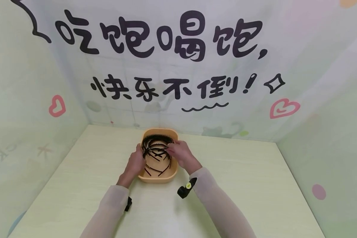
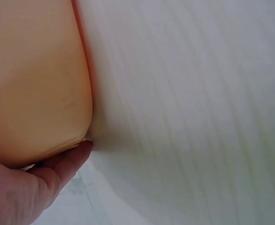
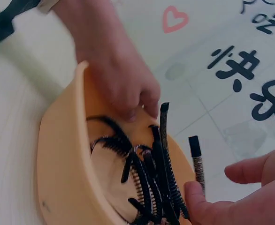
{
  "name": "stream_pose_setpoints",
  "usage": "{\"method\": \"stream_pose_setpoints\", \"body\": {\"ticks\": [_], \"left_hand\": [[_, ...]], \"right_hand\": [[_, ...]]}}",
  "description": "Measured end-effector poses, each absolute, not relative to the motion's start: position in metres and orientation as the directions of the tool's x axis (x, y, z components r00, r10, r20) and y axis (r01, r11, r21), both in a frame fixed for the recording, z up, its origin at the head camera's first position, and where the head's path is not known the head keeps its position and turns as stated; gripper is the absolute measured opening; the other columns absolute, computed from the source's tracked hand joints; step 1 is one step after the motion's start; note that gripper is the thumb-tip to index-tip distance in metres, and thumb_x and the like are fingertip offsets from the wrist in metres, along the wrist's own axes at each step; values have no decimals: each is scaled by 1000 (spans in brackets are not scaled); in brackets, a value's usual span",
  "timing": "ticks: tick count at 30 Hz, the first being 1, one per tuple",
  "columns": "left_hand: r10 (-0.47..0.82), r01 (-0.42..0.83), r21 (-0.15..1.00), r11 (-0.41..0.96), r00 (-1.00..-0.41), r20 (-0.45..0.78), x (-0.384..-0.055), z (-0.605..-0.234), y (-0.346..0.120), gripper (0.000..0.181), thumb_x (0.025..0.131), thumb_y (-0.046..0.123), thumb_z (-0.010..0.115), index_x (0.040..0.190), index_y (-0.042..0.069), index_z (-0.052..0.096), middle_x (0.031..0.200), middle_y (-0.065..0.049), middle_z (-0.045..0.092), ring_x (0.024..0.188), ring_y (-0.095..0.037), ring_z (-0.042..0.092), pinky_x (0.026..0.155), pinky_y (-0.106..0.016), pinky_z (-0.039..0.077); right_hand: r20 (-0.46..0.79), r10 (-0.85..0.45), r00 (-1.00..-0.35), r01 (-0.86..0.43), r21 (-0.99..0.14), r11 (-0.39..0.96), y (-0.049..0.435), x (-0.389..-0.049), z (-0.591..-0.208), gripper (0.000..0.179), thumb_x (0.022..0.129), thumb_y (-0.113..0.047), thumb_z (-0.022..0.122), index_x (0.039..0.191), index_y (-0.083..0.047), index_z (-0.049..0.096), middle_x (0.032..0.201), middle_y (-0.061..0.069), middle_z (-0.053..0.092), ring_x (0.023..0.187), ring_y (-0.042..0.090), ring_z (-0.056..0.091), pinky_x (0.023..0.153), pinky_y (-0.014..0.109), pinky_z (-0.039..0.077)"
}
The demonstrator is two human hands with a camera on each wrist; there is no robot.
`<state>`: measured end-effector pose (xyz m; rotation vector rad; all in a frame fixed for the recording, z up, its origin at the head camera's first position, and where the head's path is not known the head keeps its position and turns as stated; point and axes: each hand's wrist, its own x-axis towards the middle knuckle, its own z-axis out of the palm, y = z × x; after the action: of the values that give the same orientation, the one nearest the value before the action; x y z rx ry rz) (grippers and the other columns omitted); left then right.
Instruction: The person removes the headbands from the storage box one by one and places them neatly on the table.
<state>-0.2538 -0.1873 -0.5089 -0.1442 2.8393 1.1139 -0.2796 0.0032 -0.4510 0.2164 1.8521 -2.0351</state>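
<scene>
A peach plastic bin (image 1: 158,179) holds several black toothed headbands (image 1: 158,137), overlapping one another. At its left side, my left hand (image 1: 136,161) grips the rim; the left wrist view shows its fingers (image 2: 64,164) against the bin's outer wall. My right hand (image 1: 179,152) is over the right rim, among the headbands. In the right wrist view, the right thumb and a finger (image 3: 250,171) are fairly straight with a gap between them. A headband end (image 3: 197,150) with a glittery strip rises beside that thumb and passes behind it.
The bin stands on a pale table (image 1: 232,178) near the back wall (image 1: 220,119), which carries black lettering and hearts. Side panels border the table left and right. A dark strap-on device (image 1: 186,187) hangs at the right sleeve.
</scene>
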Motion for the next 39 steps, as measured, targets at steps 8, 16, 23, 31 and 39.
{"method": "stream_pose_setpoints", "body": {"ticks": [8, 16, 23, 31, 39], "left_hand": [[-58, -117, 665, 737, -992, -110, -252, -513, -185, 72, 91, -8, 44, 154, -7, 10, 80, -25, 64, 47, -18, 48, 42, -26, 35], [-58, -110, 671, 733, -993, -99, -250, -516, -185, 72, 90, -8, 44, 153, -8, 11, 88, -29, 65, 52, -23, 53, 44, -28, 38], [-60, -103, 659, 745, -994, -88, -252, -514, -184, 72, 90, -7, 47, 153, -5, 13, 89, -30, 65, 58, -25, 58, 46, -30, 42], [-59, -96, 656, 749, -995, -79, -255, -511, -186, 72, 91, -7, 47, 154, -8, 11, 96, -34, 65, 62, -26, 60, 49, -32, 44], [-61, -102, 656, 748, -995, -85, -256, -512, -188, 72, 91, -7, 46, 154, -8, 10, 108, -38, 63, 64, -27, 61, 49, -31, 45]], "right_hand": [[-399, -171, -901, 425, -890, -164, 3, -285, -454, 41, 99, -7, 57, 134, 14, 47, 110, 18, 61, 103, 23, 66, 94, 30, 53], [-398, -19, -917, 398, -916, -57, 2, -285, -458, 45, 94, -8, 67, 130, 12, 50, 106, 27, 68, 76, 20, 73, 72, 28, 59], [-399, 17, -917, 399, -916, 40, 5, -287, -457, 43, 90, 1, 66, 130, 8, 53, 109, 24, 66, 58, 12, 68, 64, 25, 58], [-381, 9, -925, 380, -919, 102, 17, -292, -452, 41, 89, 0, 66, 128, 3, 56, 101, 19, 68, 57, 12, 67, 71, 31, 59], [-328, -24, -945, 326, -944, 56, 39, -299, -452, 37, 91, 1, 64, 127, 3, 54, 117, 31, 66, 57, 10, 67, 73, 32, 59]]}}
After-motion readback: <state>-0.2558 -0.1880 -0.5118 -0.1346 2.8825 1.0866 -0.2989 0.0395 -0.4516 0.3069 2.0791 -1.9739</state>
